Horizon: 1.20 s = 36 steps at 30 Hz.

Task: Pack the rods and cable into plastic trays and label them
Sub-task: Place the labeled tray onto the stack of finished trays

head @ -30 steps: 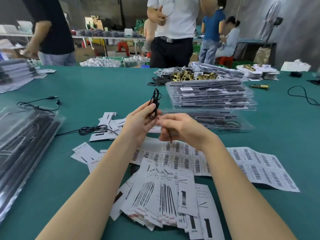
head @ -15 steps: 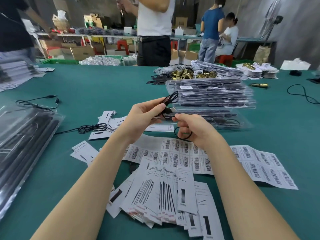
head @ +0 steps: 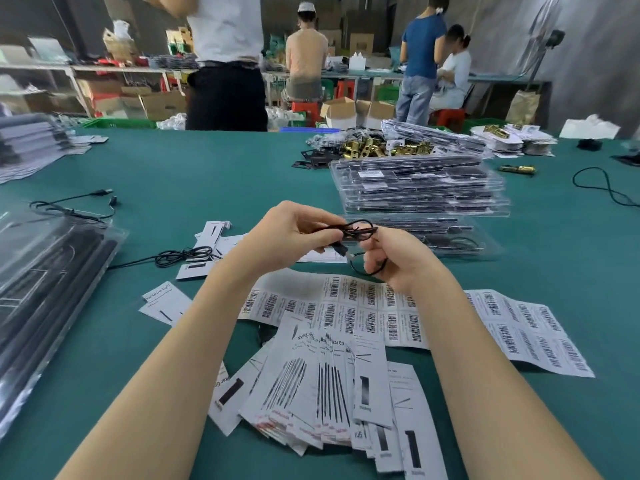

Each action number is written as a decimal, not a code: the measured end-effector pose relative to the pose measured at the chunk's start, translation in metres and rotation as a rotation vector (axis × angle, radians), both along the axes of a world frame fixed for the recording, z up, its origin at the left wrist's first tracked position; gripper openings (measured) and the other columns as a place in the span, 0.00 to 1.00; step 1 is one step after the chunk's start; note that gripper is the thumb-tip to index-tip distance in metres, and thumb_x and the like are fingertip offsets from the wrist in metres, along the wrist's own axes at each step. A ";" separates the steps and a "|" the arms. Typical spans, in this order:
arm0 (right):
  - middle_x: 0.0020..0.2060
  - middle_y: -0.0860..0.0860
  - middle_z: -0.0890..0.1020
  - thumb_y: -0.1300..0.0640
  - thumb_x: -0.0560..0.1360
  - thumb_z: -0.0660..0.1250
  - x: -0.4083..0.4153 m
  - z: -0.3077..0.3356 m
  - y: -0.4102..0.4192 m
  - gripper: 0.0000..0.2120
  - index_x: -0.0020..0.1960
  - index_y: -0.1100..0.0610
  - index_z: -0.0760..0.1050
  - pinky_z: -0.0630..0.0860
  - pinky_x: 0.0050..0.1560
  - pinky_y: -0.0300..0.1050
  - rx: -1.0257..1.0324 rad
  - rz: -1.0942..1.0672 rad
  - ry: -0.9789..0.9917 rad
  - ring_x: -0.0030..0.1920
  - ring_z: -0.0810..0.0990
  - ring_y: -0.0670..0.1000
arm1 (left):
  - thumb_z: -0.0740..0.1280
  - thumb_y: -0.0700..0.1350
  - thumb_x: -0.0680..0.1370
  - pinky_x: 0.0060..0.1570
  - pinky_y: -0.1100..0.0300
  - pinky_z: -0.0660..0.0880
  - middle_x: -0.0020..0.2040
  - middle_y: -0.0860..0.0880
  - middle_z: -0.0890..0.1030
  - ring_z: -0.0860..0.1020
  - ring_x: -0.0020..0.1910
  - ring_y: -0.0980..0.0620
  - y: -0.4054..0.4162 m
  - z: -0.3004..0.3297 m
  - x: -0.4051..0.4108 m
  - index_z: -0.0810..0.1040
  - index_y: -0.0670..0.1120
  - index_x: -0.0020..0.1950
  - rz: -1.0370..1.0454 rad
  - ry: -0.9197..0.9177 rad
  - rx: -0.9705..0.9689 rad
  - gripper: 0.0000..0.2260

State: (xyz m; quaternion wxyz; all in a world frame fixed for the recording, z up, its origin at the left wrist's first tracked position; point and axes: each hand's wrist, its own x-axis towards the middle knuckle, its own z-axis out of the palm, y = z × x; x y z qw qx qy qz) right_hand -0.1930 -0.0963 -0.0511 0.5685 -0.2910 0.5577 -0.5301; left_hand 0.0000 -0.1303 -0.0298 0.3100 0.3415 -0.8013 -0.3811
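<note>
We pinch the coiled black cable between both hands' fingers, above barcode sheets, short of stacked trays.

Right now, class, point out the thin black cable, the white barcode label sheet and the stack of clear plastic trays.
thin black cable (head: 358,227), head view, bundled loops.
white barcode label sheet (head: 526,329), head view, right half.
stack of clear plastic trays (head: 420,188), head view, front side.

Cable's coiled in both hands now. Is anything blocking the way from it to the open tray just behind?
Nothing visible does. Both the left hand and right hand hold the cable above the table, and the open tray lies right behind it with only air between.
</note>
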 end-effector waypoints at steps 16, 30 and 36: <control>0.37 0.48 0.84 0.56 0.79 0.71 0.012 0.024 0.008 0.06 0.53 0.57 0.82 0.77 0.31 0.36 -0.193 0.167 0.001 0.32 0.82 0.45 | 0.73 0.42 0.75 0.45 0.70 0.77 0.40 0.51 0.87 0.83 0.37 0.57 0.005 0.014 -0.009 0.88 0.48 0.50 0.446 -0.080 -0.453 0.07; 0.40 0.49 0.85 0.54 0.77 0.72 0.011 0.003 0.007 0.14 0.62 0.53 0.78 0.80 0.43 0.40 -0.223 0.244 0.014 0.39 0.83 0.47 | 0.70 0.37 0.79 0.47 0.60 0.82 0.46 0.39 0.86 0.85 0.41 0.47 0.001 0.008 -0.012 0.75 0.42 0.59 0.238 0.626 0.549 0.10; 0.48 0.49 0.87 0.56 0.78 0.72 0.012 0.001 0.006 0.13 0.62 0.52 0.81 0.78 0.38 0.39 -0.334 0.175 0.186 0.35 0.80 0.47 | 0.65 0.38 0.82 0.45 0.66 0.79 0.50 0.45 0.87 0.84 0.45 0.53 0.000 0.008 -0.006 0.83 0.41 0.56 0.135 0.515 0.521 0.08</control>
